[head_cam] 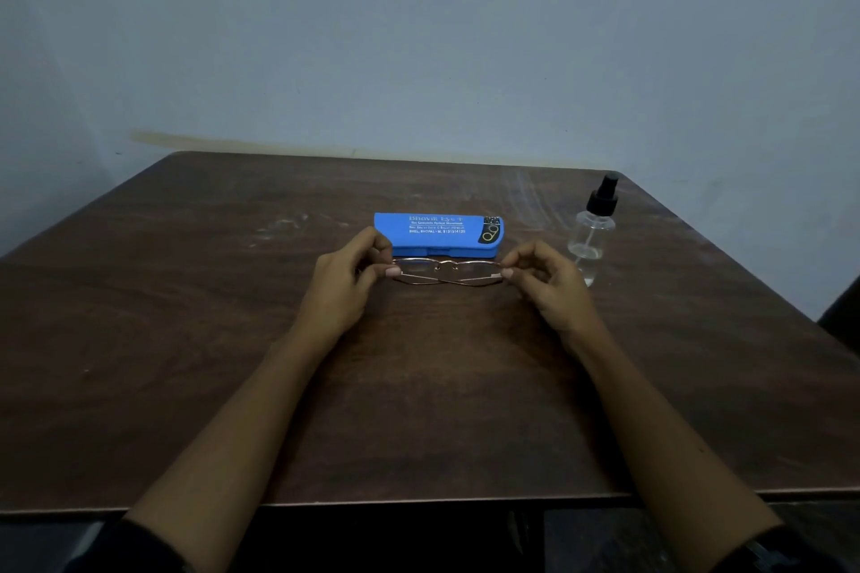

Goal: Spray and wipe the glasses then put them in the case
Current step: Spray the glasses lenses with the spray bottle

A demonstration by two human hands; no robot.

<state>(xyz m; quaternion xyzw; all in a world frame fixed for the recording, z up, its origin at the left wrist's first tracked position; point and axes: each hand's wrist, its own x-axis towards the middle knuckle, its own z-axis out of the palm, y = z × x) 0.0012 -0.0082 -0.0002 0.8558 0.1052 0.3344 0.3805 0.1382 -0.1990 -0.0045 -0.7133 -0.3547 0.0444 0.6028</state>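
Left hand and right hand each pinched 1 end of the glasses, low over the bench, just in front of the shut case. Thin wire frame looked light and bendy to me, so I'd hold the hinges, not the lenses.

You wear dark black fabric sleeves ending near your elbows; forearms run bare from there to your left hand and right hand.
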